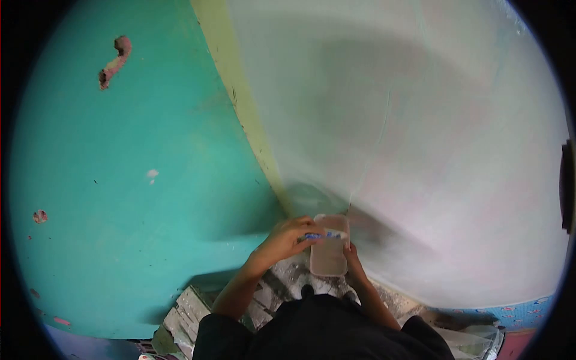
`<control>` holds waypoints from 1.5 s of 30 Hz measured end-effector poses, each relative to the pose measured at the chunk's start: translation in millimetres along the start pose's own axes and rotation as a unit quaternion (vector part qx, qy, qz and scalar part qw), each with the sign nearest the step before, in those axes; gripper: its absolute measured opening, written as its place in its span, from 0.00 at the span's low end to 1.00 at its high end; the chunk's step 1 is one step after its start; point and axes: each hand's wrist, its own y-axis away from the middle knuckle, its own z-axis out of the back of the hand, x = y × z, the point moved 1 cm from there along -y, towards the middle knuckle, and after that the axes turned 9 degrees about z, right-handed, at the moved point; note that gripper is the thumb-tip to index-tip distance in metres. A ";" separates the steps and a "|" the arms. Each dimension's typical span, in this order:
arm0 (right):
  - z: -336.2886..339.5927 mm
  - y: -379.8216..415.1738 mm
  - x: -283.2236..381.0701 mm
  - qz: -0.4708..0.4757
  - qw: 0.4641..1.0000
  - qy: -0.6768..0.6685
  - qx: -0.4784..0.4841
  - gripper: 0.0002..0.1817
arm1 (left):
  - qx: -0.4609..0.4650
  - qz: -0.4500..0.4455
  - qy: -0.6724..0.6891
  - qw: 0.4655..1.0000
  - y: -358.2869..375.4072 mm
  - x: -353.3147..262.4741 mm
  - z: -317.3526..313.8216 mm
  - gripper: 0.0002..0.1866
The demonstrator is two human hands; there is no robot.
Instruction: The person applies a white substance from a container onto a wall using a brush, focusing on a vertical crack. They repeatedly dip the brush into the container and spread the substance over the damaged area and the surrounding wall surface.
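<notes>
My right hand (354, 259) grips the right side of a pale translucent plastic container (328, 261), an oblong box with rounded corners held in front of my body. My left hand (289, 237) is closed at the container's left side, around a narrow blue-and-white item (331, 235) that lies across the container's upper part. Its kind cannot be made out, and my fingers cover its left end. What the container holds is too blurred to tell.
A green wall (180, 138) with chipped holes meets a whitish, patchy wall (456, 162) at a yellow strip (223, 66). Light-coloured, stained boards or blocks (187, 312) lie at lower left. Clear plastic sheeting (471, 341) lies at lower right.
</notes>
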 end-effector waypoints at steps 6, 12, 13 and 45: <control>-13.7 -2.0 8.9 0.014 1.000 0.002 0.021 0.36 | 0.017 -0.065 0.034 0.997 1.0 -4.1 29.3 0.12; -31.3 5.7 21.0 -0.002 1.000 0.003 -0.003 0.37 | -0.072 -0.022 0.051 0.996 -14.6 -43.8 108.5 0.10; -22.3 -4.0 7.5 0.016 1.000 0.012 0.006 0.38 | -0.086 -0.041 0.047 0.994 -19.0 -50.3 121.8 0.10; -20.8 1.8 -24.0 0.001 0.998 0.037 -0.053 0.39 | -0.508 -0.565 -0.132 0.636 -158.8 -194.2 337.8 0.10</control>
